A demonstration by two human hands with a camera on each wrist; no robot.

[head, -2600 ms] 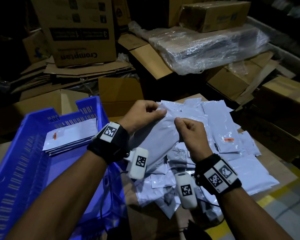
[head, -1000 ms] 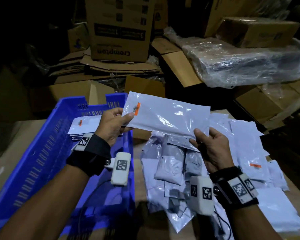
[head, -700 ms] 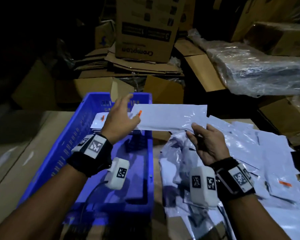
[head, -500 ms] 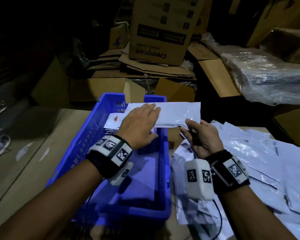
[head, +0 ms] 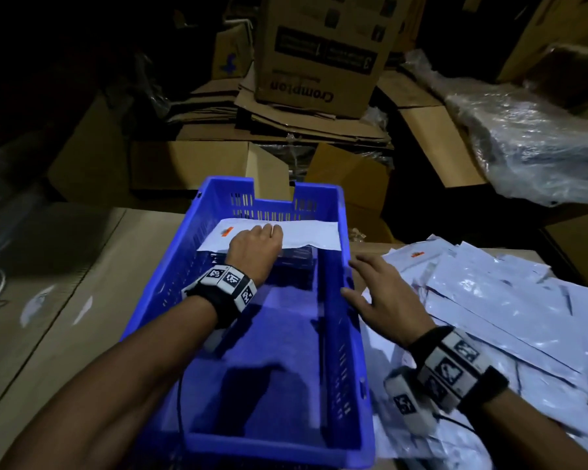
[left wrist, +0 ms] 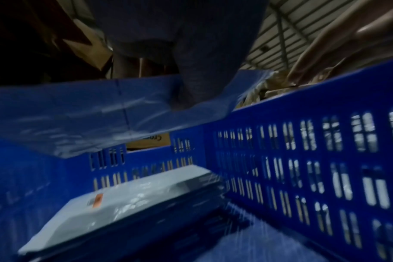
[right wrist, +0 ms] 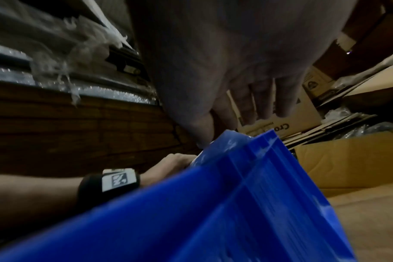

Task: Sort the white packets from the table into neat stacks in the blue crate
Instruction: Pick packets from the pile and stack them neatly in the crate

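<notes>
Stacking is the step I am in: my left hand (head: 255,247) is lying on a white packet (head: 306,234) at the far end of the blue crate (head: 348,337), fingers curled down over its upper face, and the left wrist view is showing that packet hanging a little above the stack (left wrist: 128,200) already lying against the crate's far wall, not yet flat on it. Whether my thumb is pinching underneath, I cannot tell. My right hand (head: 381,293) is hovering just outside the crate's right wall, fingers spread and holding nothing, its thumb close to the rim. By my judgement the next move is asking me to lower the packet squarely, orange tag (head: 227,230) over the orange tag below, edges matching, then let go and reach for another. The loose pile of white packets (head: 496,300) is lying on the table right of the crate, overlapping and glossy, so I am expecting them to slide when I am lifting one. Beyond the crate, cardboard boxes (head: 319,52) and a plastic-wrapped bundle (head: 537,144) are standing clear of my reach; only the crate's right wall is lying between my right hand and the stack.
</notes>
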